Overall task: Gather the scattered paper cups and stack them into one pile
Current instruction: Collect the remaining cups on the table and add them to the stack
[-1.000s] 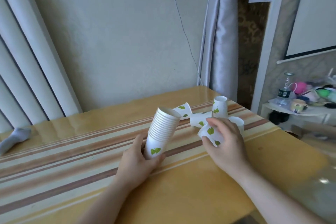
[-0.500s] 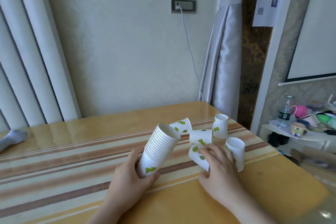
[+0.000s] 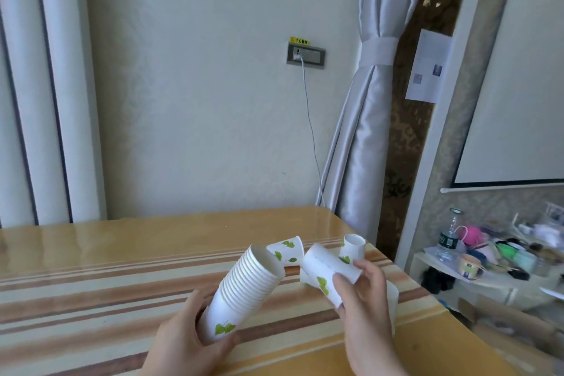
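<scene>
Task well along — most cups are already nested in the stack [image 3: 244, 287], which the left hand [image 3: 186, 342] holds tilted, mouth up and to the right, just above the striped table [image 3: 91, 284]. The left fingers wrap around the bottom cup, thumb [image 3: 225, 342] pressed under the leaf print.

The right hand [image 3: 363, 308] holds one loose cup [image 3: 328, 268] on its side, lifted off the table, its end toward the stack's mouth but not yet inside; there is a small gap between them. The right fingers [image 3: 341, 284] pinch that cup across its wall, thumb on the far side.

Left to gather: a cup lying on its side [image 3: 287, 249] just behind the stack's rim, an upside-down cup [image 3: 352, 247] near the far edge, and one more cup [image 3: 392, 293] mostly hidden behind the right hand (possibly another under the held cup, can't tell).

Likely next: slot the held cup into the stack, then get the remaining three or so.
</scene>
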{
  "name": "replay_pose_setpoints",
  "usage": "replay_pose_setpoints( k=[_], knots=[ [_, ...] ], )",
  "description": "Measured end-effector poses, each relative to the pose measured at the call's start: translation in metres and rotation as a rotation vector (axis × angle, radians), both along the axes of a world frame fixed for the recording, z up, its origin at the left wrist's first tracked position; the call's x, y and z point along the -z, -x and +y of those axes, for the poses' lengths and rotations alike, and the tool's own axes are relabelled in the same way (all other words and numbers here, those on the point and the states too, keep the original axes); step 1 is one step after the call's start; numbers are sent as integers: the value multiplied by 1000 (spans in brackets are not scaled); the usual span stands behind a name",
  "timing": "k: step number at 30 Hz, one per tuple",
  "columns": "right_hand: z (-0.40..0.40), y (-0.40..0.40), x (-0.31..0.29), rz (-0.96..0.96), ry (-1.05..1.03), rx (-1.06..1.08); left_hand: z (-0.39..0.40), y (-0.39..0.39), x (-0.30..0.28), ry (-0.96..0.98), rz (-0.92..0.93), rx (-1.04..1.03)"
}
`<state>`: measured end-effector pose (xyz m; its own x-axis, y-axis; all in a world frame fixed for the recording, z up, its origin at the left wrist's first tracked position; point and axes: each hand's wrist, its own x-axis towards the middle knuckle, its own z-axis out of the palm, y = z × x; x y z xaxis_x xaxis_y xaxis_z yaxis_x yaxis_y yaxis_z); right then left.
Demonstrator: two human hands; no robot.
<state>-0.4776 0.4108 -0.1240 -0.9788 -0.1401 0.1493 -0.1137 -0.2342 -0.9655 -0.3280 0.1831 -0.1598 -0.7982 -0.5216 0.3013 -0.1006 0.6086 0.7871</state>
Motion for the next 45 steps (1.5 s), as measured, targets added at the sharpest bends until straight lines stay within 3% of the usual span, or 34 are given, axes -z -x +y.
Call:
replay_pose_setpoints(
  k=[2, 4, 12, 20, 26, 29, 32, 35, 37, 39, 42, 45],
  knots=[
    [-5, 0, -14, -67, 203, -46, -1, 0, -1, 1, -2, -6],
    [-11, -1, -22, -73, 259, -115, 0, 0, -2, 3, -5, -18],
    [-29, -6, -17, 76, -178, -267, 1, -5, 3, 104, -32, -7],
    [-41, -8, -4, 85, -209, -389, -5, -1, 9, 77, -30, -40],
    [-55, 14, 11, -52, -224, -214, -15, 5, 12, -122, 16, -151],
    [-66, 35, 14, 9, -414, -120, -19, 6, 7, -137, 79, -205],
    [-80, 57, 6, 195, -580, 0, -25, 8, 2, -71, 80, -248],
    [-95, 81, -10, 426, -995, 172, -29, 10, 5, -63, 57, -255],
    [-104, 95, -15, 422, -1323, 172, -31, 12, 7, -60, 37, -257],
    [-112, 106, -12, 332, -1518, 101, -32, 13, 10, -67, 19, -259],
    [-117, 113, -1, 340, -1577, 83, -36, 14, 12, -85, 13, -264],
    [-114, 113, -1, 416, -1492, 57, -38, 15, 13, -110, 16, -272]
  ],
)
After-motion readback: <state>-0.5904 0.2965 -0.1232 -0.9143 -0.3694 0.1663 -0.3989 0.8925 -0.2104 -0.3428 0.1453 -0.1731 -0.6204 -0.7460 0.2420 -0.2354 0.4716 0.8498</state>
